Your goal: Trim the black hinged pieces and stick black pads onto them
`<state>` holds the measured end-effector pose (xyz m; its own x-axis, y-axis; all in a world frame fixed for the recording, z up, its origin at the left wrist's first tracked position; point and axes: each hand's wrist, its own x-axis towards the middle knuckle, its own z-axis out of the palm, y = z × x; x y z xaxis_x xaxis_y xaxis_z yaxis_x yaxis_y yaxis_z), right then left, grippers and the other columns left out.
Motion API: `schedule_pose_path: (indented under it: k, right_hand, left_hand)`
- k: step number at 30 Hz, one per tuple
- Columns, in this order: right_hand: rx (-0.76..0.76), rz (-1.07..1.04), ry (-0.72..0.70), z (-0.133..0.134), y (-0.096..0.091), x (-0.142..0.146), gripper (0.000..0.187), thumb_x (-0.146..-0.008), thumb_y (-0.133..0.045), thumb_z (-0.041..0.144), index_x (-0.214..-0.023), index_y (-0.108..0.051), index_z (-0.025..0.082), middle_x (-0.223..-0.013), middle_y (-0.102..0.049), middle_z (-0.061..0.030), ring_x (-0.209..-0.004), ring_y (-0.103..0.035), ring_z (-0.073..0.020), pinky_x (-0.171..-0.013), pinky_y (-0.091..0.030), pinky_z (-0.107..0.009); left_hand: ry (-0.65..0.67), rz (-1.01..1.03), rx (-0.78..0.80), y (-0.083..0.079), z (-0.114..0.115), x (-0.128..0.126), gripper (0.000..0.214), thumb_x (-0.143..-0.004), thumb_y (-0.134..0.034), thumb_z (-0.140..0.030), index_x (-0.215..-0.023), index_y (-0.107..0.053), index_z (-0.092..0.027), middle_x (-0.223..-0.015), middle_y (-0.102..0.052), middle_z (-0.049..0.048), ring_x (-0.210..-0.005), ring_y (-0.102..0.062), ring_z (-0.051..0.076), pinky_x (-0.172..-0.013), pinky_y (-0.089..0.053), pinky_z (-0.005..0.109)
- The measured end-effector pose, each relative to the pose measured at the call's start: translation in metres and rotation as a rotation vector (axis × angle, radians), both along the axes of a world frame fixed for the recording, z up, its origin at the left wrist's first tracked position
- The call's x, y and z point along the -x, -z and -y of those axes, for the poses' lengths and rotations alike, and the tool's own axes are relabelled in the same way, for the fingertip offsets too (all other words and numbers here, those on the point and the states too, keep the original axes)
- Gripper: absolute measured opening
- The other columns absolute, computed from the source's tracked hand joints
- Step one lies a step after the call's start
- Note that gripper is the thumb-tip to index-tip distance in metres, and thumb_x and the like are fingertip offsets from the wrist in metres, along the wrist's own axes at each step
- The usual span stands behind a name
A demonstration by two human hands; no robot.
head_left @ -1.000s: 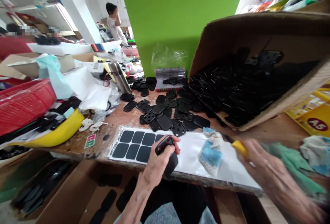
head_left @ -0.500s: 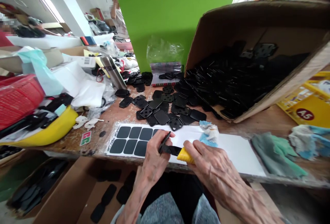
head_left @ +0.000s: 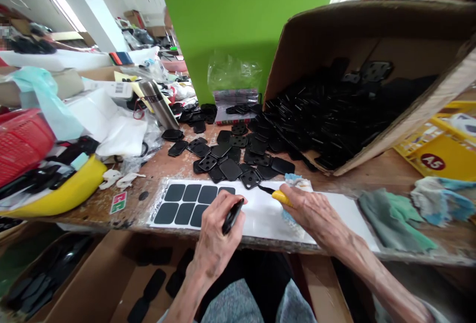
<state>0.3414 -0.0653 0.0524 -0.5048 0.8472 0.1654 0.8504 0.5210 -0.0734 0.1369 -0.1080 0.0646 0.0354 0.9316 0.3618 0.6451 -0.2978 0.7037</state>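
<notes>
My left hand [head_left: 217,231] is closed on a flat black plastic piece [head_left: 232,217], held edge-on above the near edge of a white sheet [head_left: 260,214]. Several black rounded pads [head_left: 186,200] sit in rows on the sheet's left end. My right hand [head_left: 310,209] grips a yellow-handled tool [head_left: 277,194] whose dark tip points left over the sheet. A blue and white cloth [head_left: 297,180] lies partly under that hand. Beyond the sheet, loose black square pieces [head_left: 230,164] are scattered on the wooden table.
A big cardboard box [head_left: 372,30] lying on its side spills black pieces at the right. A metal flask [head_left: 158,104], red basket [head_left: 22,142], yellow tray [head_left: 63,196], green rag [head_left: 394,214] and yellow crate [head_left: 439,152] surround the table. Cardboard boxes [head_left: 74,283] stand below.
My right hand brought the yellow tool to the black piece, then drew it away up and right over the sheet. My left hand turned the piece edge-on and kept hold.
</notes>
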Motion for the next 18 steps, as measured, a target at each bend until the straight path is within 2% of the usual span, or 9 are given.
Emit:
schedule_pose_path:
  k: [2,4,8,10,12,15,18]
  right_hand:
    - [-0.027,-0.111,-0.007,-0.009,0.018,-0.016,0.016,-0.086,-0.043,0.024,-0.100,-0.048,0.020,-0.077,-0.062,-0.0020,-0.064,-0.059,-0.0149,-0.056,-0.037,-0.025]
    - [-0.053,-0.192,0.028,-0.012,0.033,-0.031,0.022,-0.087,-0.040,0.027,-0.106,-0.048,0.020,-0.079,-0.064,-0.0032,-0.065,-0.061,-0.0154,-0.057,-0.040,-0.025]
    - [-0.108,-0.213,0.194,-0.010,0.053,-0.054,0.022,-0.087,-0.037,0.030,-0.100,-0.052,0.020,-0.073,-0.066,-0.0032,-0.056,-0.061,-0.0164,-0.051,-0.042,-0.026]
    - [-0.131,-0.194,0.271,-0.009,0.062,-0.063,0.024,-0.088,-0.037,0.034,-0.096,-0.053,0.020,-0.074,-0.067,-0.0052,-0.057,-0.062,-0.0178,-0.051,-0.044,-0.027]
    - [-0.140,-0.197,0.324,-0.009,0.072,-0.070,0.027,-0.089,-0.036,0.039,-0.098,-0.053,0.020,-0.078,-0.067,-0.0068,-0.062,-0.064,-0.0194,-0.055,-0.046,-0.029]
    - [-0.124,-0.243,0.342,-0.010,0.083,-0.076,0.030,-0.090,-0.034,0.042,-0.097,-0.052,0.021,-0.080,-0.067,-0.0064,-0.064,-0.064,-0.0194,-0.055,-0.048,-0.029]
    - [-0.079,-0.277,0.325,-0.012,0.087,-0.080,0.028,-0.090,-0.034,0.042,-0.089,-0.053,0.023,-0.073,-0.066,-0.0039,-0.057,-0.063,-0.0177,-0.049,-0.046,-0.026]
  left_hand:
    - [0.009,-0.061,-0.019,-0.003,-0.012,0.004,0.017,-0.085,-0.043,-0.016,-0.097,-0.054,-0.020,-0.090,-0.053,0.0029,-0.084,-0.053,0.014,-0.077,-0.041,0.025]
    - [0.024,-0.164,-0.033,-0.001,-0.036,0.008,0.019,-0.086,-0.042,-0.023,-0.102,-0.053,-0.021,-0.092,-0.051,0.0041,-0.085,-0.052,0.016,-0.079,-0.041,0.027]
    - [0.058,-0.483,-0.033,0.018,-0.096,0.016,0.030,-0.086,-0.042,-0.038,-0.107,-0.055,-0.021,-0.094,-0.048,0.0059,-0.091,-0.049,0.020,-0.085,-0.039,0.033]
    - [0.074,-0.584,-0.014,0.029,-0.118,0.019,0.034,-0.084,-0.045,-0.044,-0.106,-0.057,-0.021,-0.093,-0.049,0.0059,-0.091,-0.048,0.021,-0.086,-0.038,0.035]
    - [0.086,-0.619,-0.002,0.036,-0.132,0.020,0.041,-0.078,-0.050,-0.051,-0.105,-0.059,-0.022,-0.093,-0.050,0.0062,-0.090,-0.047,0.023,-0.086,-0.037,0.038]
    - [0.098,-0.615,0.012,0.037,-0.144,0.015,0.058,-0.068,-0.055,-0.063,-0.109,-0.058,-0.022,-0.100,-0.051,0.0077,-0.095,-0.045,0.027,-0.088,-0.034,0.042]
    - [0.035,-0.521,0.075,0.034,-0.163,-0.002,0.056,-0.074,-0.046,-0.063,-0.110,-0.056,-0.021,-0.105,-0.051,0.0090,-0.100,-0.044,0.028,-0.088,-0.033,0.042]
